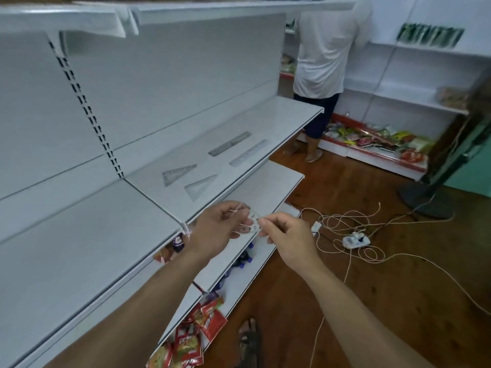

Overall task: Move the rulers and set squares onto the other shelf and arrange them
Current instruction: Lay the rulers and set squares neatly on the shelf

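The left hand (220, 227) and right hand (287, 235) pinch a clear ruler (252, 221); at 12 o'clock, set squares (179, 173) and rulers (229, 144) lie on the shelf (279, 115).

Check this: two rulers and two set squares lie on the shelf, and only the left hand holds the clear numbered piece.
Not only the left: the head view shows left hand and right hand both pinching the clear numbered piece. The rest stands.

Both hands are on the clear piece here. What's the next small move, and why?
Probably lay the clear numbered piece, pinched by the left hand and right hand, on the shelf beside the set squares; they and the rulers already lie there in pairs.
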Motion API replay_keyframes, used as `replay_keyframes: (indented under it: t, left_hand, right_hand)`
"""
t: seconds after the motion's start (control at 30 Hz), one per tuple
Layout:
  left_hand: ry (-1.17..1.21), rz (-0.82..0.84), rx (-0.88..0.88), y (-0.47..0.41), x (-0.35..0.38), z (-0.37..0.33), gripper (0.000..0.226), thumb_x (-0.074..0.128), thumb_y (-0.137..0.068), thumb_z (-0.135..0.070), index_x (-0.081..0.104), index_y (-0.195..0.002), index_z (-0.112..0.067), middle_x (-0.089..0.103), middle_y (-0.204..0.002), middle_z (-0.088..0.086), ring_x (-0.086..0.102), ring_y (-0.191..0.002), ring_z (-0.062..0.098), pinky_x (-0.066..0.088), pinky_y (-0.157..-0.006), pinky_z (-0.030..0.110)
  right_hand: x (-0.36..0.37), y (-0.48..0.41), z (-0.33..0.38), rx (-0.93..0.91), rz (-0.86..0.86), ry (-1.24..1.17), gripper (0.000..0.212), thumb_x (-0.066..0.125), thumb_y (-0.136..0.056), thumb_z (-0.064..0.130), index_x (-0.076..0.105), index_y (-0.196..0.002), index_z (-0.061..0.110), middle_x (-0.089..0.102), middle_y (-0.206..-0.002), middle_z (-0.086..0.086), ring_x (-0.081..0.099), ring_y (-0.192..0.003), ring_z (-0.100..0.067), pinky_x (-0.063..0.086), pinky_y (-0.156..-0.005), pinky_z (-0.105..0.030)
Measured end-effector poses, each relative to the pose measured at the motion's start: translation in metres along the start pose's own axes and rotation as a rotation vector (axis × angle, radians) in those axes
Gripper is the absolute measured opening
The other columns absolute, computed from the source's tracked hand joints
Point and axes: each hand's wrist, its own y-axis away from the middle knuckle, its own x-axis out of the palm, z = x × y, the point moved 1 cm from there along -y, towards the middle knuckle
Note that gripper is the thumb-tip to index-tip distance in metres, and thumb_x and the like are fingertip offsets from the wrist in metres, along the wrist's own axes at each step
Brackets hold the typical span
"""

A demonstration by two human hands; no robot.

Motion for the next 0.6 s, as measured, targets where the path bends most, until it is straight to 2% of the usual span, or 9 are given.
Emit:
replay_keyframes:
  t: [0.13, 0.27, 0.4, 0.5, 0.6]
  left_hand:
    - [0.025, 0.013, 0.010, -0.057, 0.021, 0.002, 0.014, 0.061, -0.092, -0.020, 0.068, -0.103, -0.013, 0.074, -0.083, 0.004, 0.067, -0.068, 0.009, 0.050, -0.059, 0.016]
    - [0.032, 0.007, 0.040, -0.122, 0.034, -0.004, 0.018, 0.062, -0.092, -0.020, 0.066, -0.108, -0.022, 0.073, -0.080, -0.005, 0.069, -0.068, 0.007, 0.053, -0.060, 0.017]
    - [0.033, 0.000, 0.081, -0.183, 0.038, -0.013, 0.030, 0.064, -0.091, -0.022, 0.059, -0.119, -0.031, 0.069, -0.087, -0.008, 0.070, -0.071, 0.010, 0.055, -0.062, 0.020]
    - [-0.033, 0.013, 0.109, -0.221, 0.038, -0.014, 0.038, 0.065, -0.089, -0.020, 0.055, -0.124, -0.032, 0.067, -0.098, -0.006, 0.070, -0.076, 0.010, 0.053, -0.063, 0.018]
    - [-0.091, 0.004, 0.121, -0.249, 0.037, -0.009, 0.047, 0.069, -0.086, -0.018, 0.053, -0.127, -0.034, 0.066, -0.102, -0.005, 0.067, -0.075, 0.008, 0.050, -0.064, 0.017]
  right_hand:
    - [-0.019, -0.050, -0.013, 0.005, -0.020, 0.021, 0.015, 0.062, -0.091, 0.033, 0.070, -0.083, 0.024, 0.071, -0.073, 0.010, 0.064, -0.066, -0.010, 0.049, -0.060, -0.019]
    - [-0.036, -0.116, -0.019, 0.027, -0.011, 0.020, 0.013, 0.062, -0.090, 0.032, 0.071, -0.084, 0.025, 0.071, -0.073, 0.010, 0.062, -0.061, -0.006, 0.047, -0.060, -0.020]
    - [-0.048, -0.184, -0.019, -0.005, 0.028, 0.033, 0.013, 0.063, -0.090, 0.031, 0.071, -0.082, 0.024, 0.071, -0.073, 0.006, 0.063, -0.061, -0.011, 0.052, -0.063, -0.027]
    - [-0.052, -0.225, -0.023, 0.006, 0.014, -0.039, 0.014, 0.063, -0.091, 0.025, 0.071, -0.083, 0.017, 0.070, -0.072, 0.001, 0.062, -0.063, -0.009, 0.051, -0.061, -0.020]
    - [-0.053, -0.259, -0.027, 0.037, 0.052, -0.031, 0.015, 0.061, -0.092, 0.025, 0.071, -0.082, 0.020, 0.069, -0.072, 0.004, 0.059, -0.059, 0.000, 0.047, -0.058, -0.013]
